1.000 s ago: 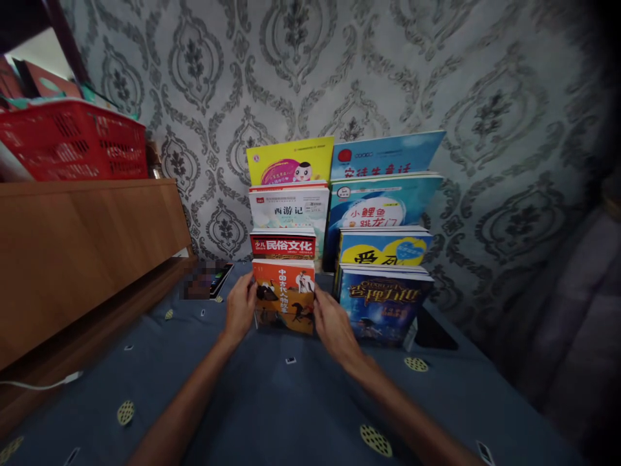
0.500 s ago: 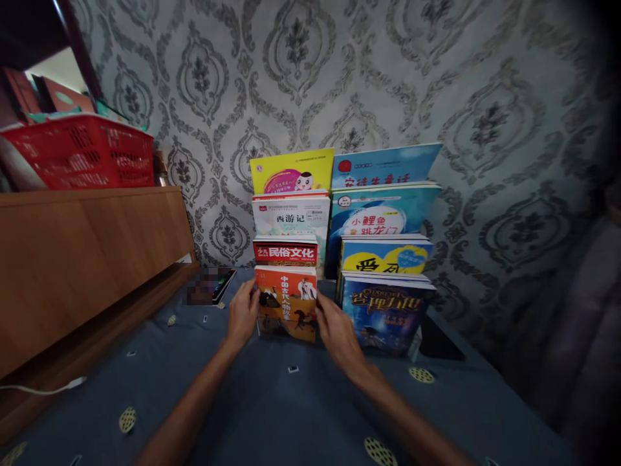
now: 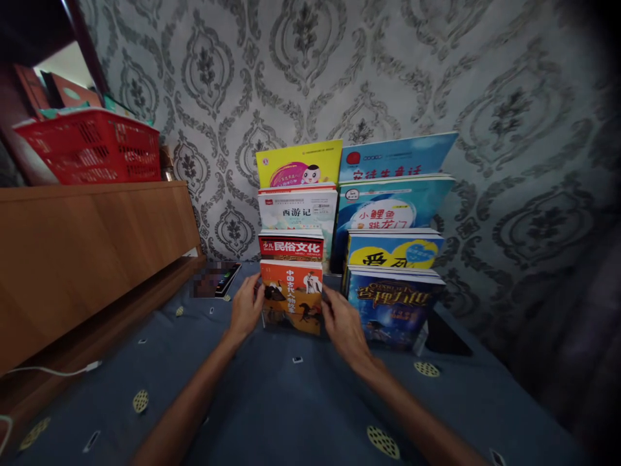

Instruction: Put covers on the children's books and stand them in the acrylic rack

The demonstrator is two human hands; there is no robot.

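An orange book (image 3: 291, 298) with dark horses on its cover stands upright at the front of the left stack. My left hand (image 3: 246, 305) is at its left edge, fingers curled against the side. Along the opposite edge lies my right hand (image 3: 343, 323), its fingers bent and their tips partly hidden by the book's side. Right behind the orange book is a red book (image 3: 291, 246), then a white book (image 3: 298, 212) and a taller yellow book (image 3: 298, 162). A dark blue book (image 3: 388, 310) fronts the right stack, close by my right hand.
Behind the dark blue book rise a yellow-and-blue book (image 3: 395, 251), a teal book (image 3: 398, 200) and a blue book (image 3: 398, 155). A red basket (image 3: 92, 145) sits on a wooden cabinet (image 3: 97, 233) at left. A dark flat object (image 3: 449, 336) lies at right on the blue patterned cloth (image 3: 272, 401).
The whole view has shifted slightly, so everything appears a little further right and higher. Both hands stay at the sides of the orange book, with little visible movement relative to it.
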